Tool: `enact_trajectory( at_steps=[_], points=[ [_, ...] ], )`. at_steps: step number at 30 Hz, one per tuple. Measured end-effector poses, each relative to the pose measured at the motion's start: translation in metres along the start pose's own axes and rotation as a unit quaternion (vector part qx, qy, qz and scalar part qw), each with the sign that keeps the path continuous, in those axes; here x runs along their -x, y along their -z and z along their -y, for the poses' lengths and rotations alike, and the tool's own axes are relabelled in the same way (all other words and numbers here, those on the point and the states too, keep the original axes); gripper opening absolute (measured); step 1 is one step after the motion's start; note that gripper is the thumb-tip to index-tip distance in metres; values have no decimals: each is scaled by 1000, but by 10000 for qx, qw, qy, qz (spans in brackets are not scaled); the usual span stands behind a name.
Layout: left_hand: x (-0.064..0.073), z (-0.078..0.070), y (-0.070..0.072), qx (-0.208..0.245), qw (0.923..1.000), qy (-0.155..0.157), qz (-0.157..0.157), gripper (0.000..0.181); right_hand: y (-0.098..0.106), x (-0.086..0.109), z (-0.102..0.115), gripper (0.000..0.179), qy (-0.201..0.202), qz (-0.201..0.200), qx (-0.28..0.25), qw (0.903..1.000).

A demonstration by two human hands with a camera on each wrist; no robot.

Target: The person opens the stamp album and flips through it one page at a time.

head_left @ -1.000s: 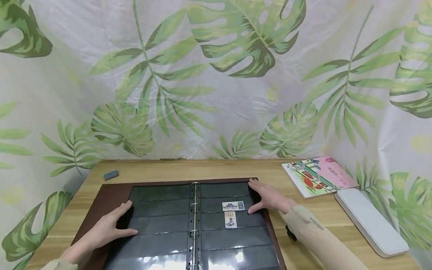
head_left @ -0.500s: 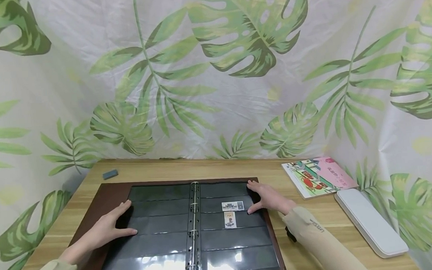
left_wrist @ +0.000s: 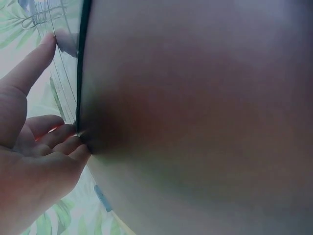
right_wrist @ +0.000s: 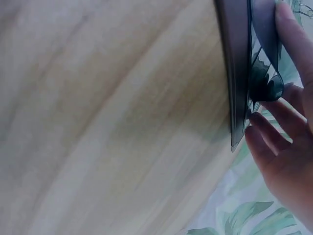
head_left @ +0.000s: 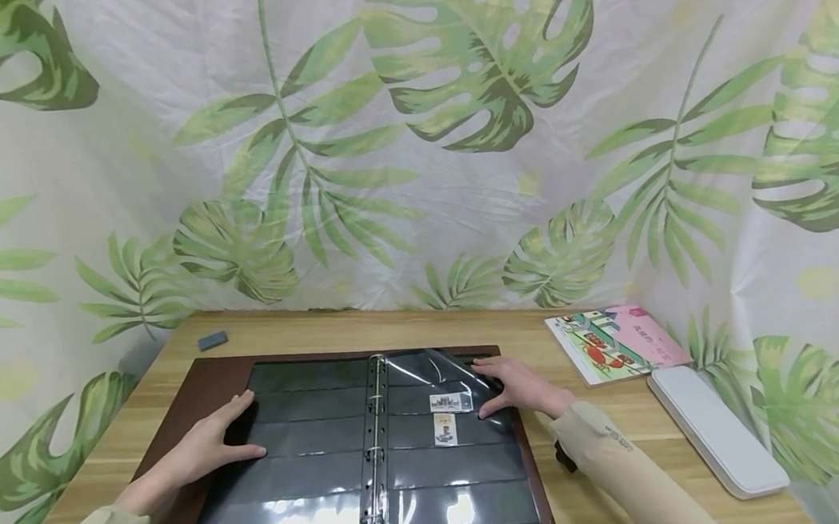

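Observation:
A brown ring binder (head_left: 204, 387) lies open on the wooden table (head_left: 606, 475), holding black pages with clear pockets. My left hand (head_left: 214, 443) rests flat on the outer edge of the left page (head_left: 307, 429), fingers straight. In the left wrist view those fingertips (left_wrist: 63, 139) touch the page edge beside the brown cover (left_wrist: 195, 98). My right hand (head_left: 517, 388) pinches the right page (head_left: 461, 468) at its upper outer corner, which curls up off the binder. The right wrist view shows the bent page (right_wrist: 261, 73) between thumb and fingers (right_wrist: 266, 142). Two stamps (head_left: 450, 402) sit in its pockets.
A colourful booklet (head_left: 615, 342) lies at the back right, with a long white case (head_left: 714, 428) just in front of it. A small grey block (head_left: 213, 340) sits at the back left. A leaf-print cloth (head_left: 412, 134) hangs close behind and around the table.
The upper right corner of the right page has lifted and curled inward under my right hand. The left hand has stayed in place.

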State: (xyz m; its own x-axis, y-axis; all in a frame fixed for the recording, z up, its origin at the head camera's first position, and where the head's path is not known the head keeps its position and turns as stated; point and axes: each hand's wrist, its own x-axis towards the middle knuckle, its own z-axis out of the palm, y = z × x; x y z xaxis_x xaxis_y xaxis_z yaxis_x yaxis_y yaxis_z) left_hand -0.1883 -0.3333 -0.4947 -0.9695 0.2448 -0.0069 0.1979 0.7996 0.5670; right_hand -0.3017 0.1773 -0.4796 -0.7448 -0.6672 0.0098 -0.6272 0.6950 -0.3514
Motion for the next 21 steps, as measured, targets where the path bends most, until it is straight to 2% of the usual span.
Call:
enact_trajectory(
  at_steps=[3, 7, 12, 16, 18, 21],
  points=[
    [0, 0, -1, 30, 10000, 4, 7, 102, -2, 2, 1, 84, -193, -117, 2, 9997],
    [1, 0, -1, 42, 10000, -12, -25, 101, -4, 5, 4, 87, -658, -203, -580, 9959],
    [1, 1, -1, -65, 9999, -53, -92, 101, -4, 8, 3, 97, -1125, -450, -1306, 9840],
    [1, 0, -1, -24, 10000, -42, -62, 102, 0, 8, 2, 98, -1460, -716, -1975, 9667],
    [0, 0, 0, 80, 10000, -17, -14, 103, 5, 9, 2, 92, -1605, -792, -2312, 9563],
    [0, 0, 0, 61, 10000, -6, -9, 103, 13, 12, 3, 76, -1759, -697, -2908, 9379]
  ],
)
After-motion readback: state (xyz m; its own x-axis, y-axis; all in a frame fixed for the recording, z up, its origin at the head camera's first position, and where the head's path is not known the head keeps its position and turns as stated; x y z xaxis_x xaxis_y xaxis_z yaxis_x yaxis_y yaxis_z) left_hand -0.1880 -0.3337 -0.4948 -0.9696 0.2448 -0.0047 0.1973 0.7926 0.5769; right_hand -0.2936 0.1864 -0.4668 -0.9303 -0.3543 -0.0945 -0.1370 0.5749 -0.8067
